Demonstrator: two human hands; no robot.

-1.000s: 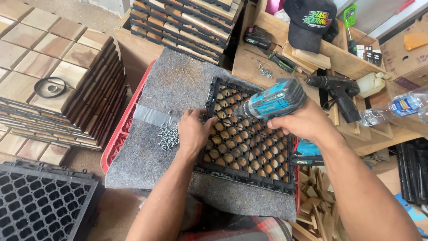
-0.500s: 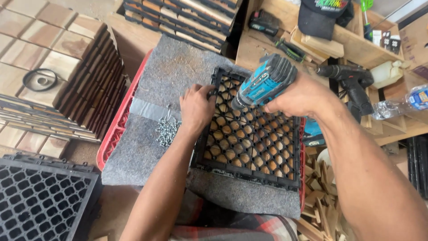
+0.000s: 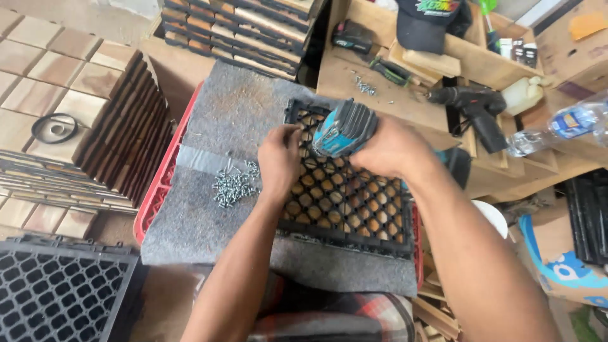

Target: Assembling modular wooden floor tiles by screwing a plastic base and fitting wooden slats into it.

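The right hand (image 3: 392,149) is gripping a teal cordless drill (image 3: 345,126), fingers wrapped tight around its body, and pointing it down at the far left part of a black plastic grid (image 3: 354,202). The left hand (image 3: 278,158) is resting on the grid just beside the drill, fingers curled together at the tip; whether it is pinching anything cannot be told. The grid is lying on a grey felt mat (image 3: 209,215) over a red crate (image 3: 158,190). A pile of screws (image 3: 234,185) is sitting on the mat just left of the left hand. Stacked wooden tiles (image 3: 82,95) are lying to the left, and a black drill (image 3: 475,111) is resting on the wooden counter (image 3: 335,76) to the far right.
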